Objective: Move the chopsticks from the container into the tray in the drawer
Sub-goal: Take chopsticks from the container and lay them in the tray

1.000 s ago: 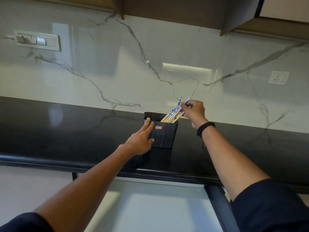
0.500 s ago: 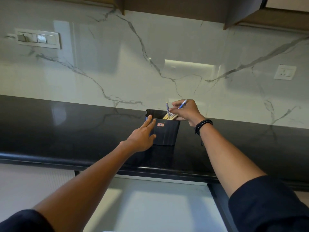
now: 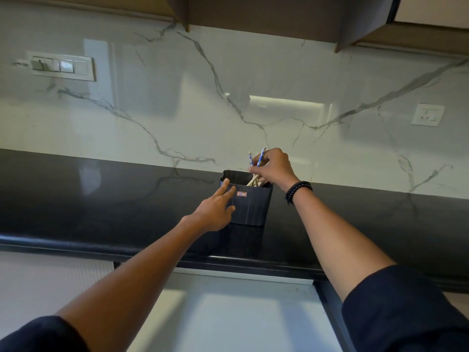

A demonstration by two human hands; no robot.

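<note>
Two bare hands at work on a dark, squarish plastic container point(image 3: 251, 207) with a small red label, standing on a glossy black stone countertop point(image 3: 101, 199) close to a white, grey-veined marble backsplash point(image 3: 177, 110).

Step in hand, by the look of it: drawing the chopsticks out of the container, the opening part of the move.

Right hand point(image 3: 272, 166) reaching over the container's open top, fingertips and thumb pinching pale wooden chopsticks with blue-and-white patterned tops point(image 3: 261, 156). Two patterned tops poking up above the fingers, wooden shafts slanting down inside the container. Number held versus loose inside: impossible to tell. Black beaded bracelet point(image 3: 298, 190) on the right wrist.

Left hand point(image 3: 215, 209) laid flat against the container's front-left wall, fingers straight and slightly spread, thumb lower on the same wall, apparently steadying it.

Both arms stretched well forward, dark sleeves at the bottom corners.

Next, most likely: a lift upward until the lower tips clear the rim, with steady left-hand pressure against any tipping or sliding on the slick stone, then a carry down and back toward the body.

Pale flat surface point(image 3: 228, 313) below the countertop's front edge, possibly part of the drawer, impossible to say. No tray in view.
</note>
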